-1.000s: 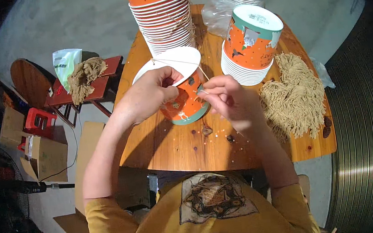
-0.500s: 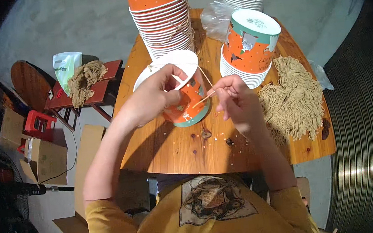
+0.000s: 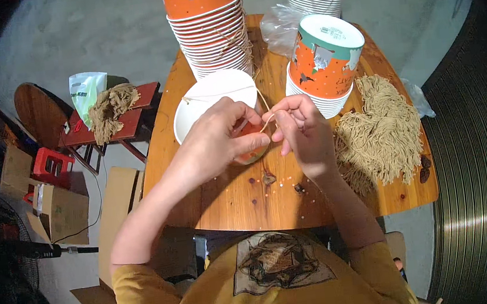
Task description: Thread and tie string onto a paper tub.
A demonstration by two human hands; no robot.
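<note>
The right hand (image 3: 306, 127) pinches string (image 3: 263, 100) that looks soft, light and best held near its tip, while the left hand's (image 3: 212, 133) fingers curl half apart by the bucket (image 3: 213, 86).

A small red folding table (image 3: 147, 97) stands at the far left and supports a white-and-green plastic bag (image 3: 87, 90). A brown wooden panel (image 3: 42, 114) with a rounded top stands to its left. Nearer, a red plastic stool (image 3: 53, 165) adjoins a cardboard box (image 3: 68, 209). A ribbed metal surface (image 3: 480, 204) occupies the right side. A clear plastic bag (image 3: 281, 29) rests at the far side of the bench (image 3: 226, 213).
</note>
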